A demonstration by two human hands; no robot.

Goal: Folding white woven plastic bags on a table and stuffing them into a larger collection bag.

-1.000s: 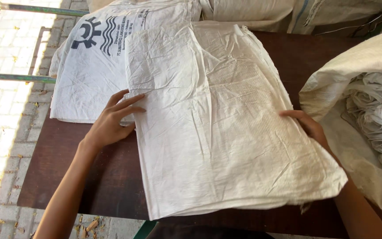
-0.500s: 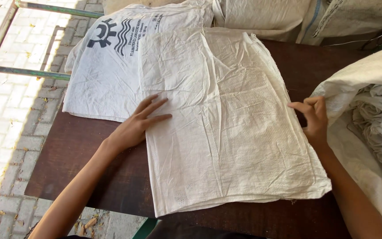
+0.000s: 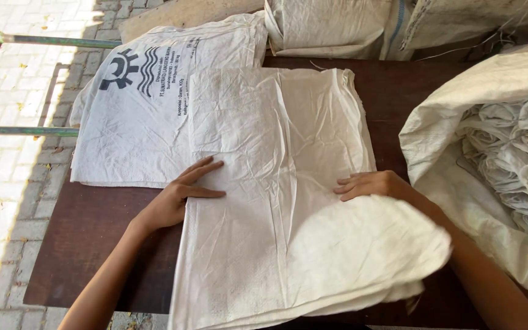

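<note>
Where sunlit paving meets shade, a dark brown table [image 3: 93, 232] carries a plain white woven sack [image 3: 264, 183] at its middle, overlapping a printed sack [image 3: 135, 122]. An open bag of rolled sacks [image 3: 508, 159] crowds the right edge. The left hand [image 3: 178, 195] lies flat and spread on the plain sack; the right hand [image 3: 374, 183], seemingly loosely open, rests beside a blurred folded-up corner [image 3: 362, 250].

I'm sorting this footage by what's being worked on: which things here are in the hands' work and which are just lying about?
In hand:
plain white woven sack, flat on the table, its near right corner folded over
left hand, pressing its left edge
right hand, on its right part

Lying about:
printed sack, partly under it
open sack of rolled sacks
brown table
metal rails
</note>
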